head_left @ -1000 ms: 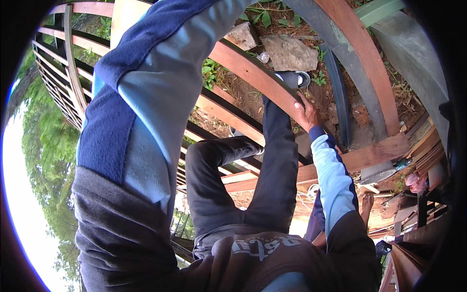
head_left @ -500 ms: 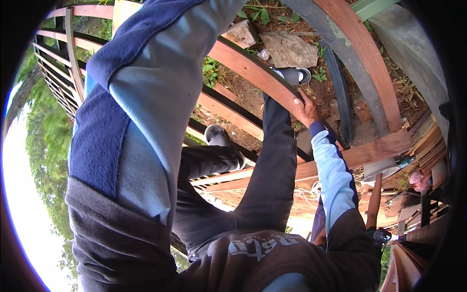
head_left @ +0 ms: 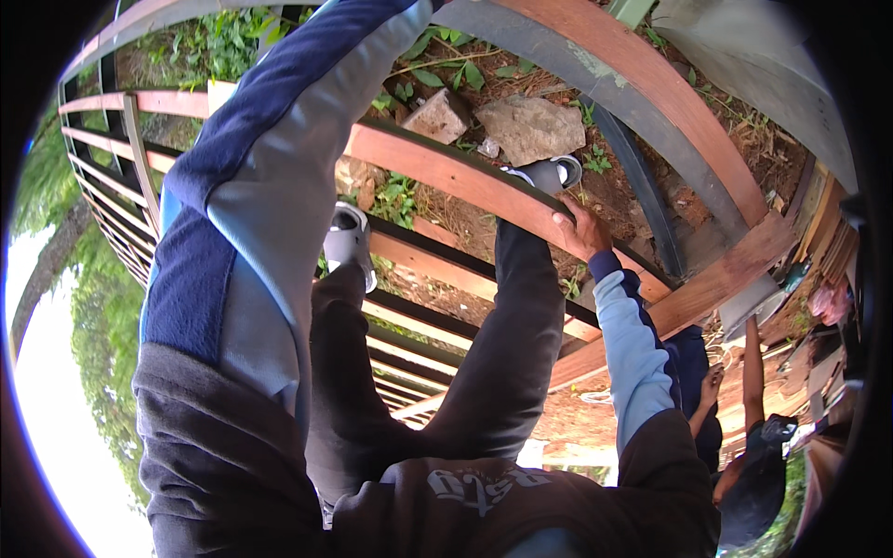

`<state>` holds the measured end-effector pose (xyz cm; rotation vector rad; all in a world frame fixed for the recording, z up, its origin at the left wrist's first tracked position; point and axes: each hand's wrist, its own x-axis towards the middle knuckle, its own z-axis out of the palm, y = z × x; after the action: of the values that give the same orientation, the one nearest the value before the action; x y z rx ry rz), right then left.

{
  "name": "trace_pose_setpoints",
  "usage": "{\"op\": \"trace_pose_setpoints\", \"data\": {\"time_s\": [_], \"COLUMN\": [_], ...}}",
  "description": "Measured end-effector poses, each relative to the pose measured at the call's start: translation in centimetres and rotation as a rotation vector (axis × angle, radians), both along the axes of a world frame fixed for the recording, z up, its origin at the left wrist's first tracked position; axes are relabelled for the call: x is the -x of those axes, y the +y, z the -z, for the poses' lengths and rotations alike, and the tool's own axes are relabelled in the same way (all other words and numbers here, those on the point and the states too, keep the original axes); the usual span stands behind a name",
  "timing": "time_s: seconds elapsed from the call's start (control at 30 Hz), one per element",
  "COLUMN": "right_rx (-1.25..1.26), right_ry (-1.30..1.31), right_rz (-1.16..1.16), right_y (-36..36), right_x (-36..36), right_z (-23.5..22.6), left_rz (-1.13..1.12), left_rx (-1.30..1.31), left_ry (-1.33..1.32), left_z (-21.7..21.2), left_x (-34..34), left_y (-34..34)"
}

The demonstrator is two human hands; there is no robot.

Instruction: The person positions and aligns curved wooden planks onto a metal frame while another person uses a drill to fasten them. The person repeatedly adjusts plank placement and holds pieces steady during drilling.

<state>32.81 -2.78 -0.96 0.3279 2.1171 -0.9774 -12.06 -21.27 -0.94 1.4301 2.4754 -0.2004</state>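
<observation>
My right hand (head_left: 584, 231) is closed round a reddish-brown wooden beam (head_left: 442, 172) with a dark edge, near the beam's right part. My left arm (head_left: 251, 186), in a blue and navy sleeve, reaches up past the top edge, and its hand is out of view. Below the held beam run more parallel wooden slats (head_left: 433, 256). One grey shoe (head_left: 549, 174) shows just beyond the beam; the other shoe (head_left: 349, 244) is among the slats at the left.
Pale stones (head_left: 530, 128) lie on the soil ahead. A curved-looking beam (head_left: 651, 84) and a dark bar (head_left: 642, 177) stand to the right, by a crosswise plank (head_left: 721, 279). Two other people (head_left: 758, 484) are at the lower right, near stacked boards (head_left: 828, 237). Slatted framing (head_left: 130, 139) extends left.
My left foot has moved forward and left among the slats. The view has shifted, and more of the other people shows at the right. My right hand keeps its hold on the beam.
</observation>
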Motion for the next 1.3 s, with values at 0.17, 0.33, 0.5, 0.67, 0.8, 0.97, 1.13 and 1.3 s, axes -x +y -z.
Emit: {"op": "trace_pose_setpoints", "data": {"time_s": [0.17, 0.33, 0.5, 0.67, 0.8, 0.97, 1.13, 1.3], "right_rx": [-0.068, -0.193, -0.377, -0.532, -0.61, -0.608, -0.831, -1.032], "right_ry": [0.096, -0.098, -0.123, -0.004, 0.136, 0.046, 0.252, 0.28], "right_rz": [0.111, 0.24, 0.232, 0.339, 0.36, 0.405, 0.56, 0.731], "right_y": [-1.1, -2.4, -2.6, -3.6, -4.7, -5.3, -6.6, -8.7], "right_x": [-0.2, 0.4, 1.3, 0.7, 0.2, 0.2, 0.3, 2.1], "right_z": [-0.3, -1.4, -1.9, -1.6, -1.0, 0.1, 1.1, 1.3], "left_rz": [-0.226, -0.001, 0.098, 0.151, 0.124, 0.124, 0.101, 0.088], "left_rx": [0.214, 0.043, -0.087, -0.223, -0.329, -0.394, -0.372, -0.328], "left_ry": [-0.13, -0.152, -0.383, -0.152, -0.153, -0.092, -0.108, -0.032], "left_z": [-1.0, -1.9, -0.1, 2.2, 2.0, 1.3, 1.5, 1.9], "left_x": [0.5, 2.8, 5.3, 4.4, 3.2, 2.8, 2.7, 2.9], "left_y": [-0.8, -1.2, -0.8, -1.5, -1.8, -1.3, -0.7, -0.7]}}
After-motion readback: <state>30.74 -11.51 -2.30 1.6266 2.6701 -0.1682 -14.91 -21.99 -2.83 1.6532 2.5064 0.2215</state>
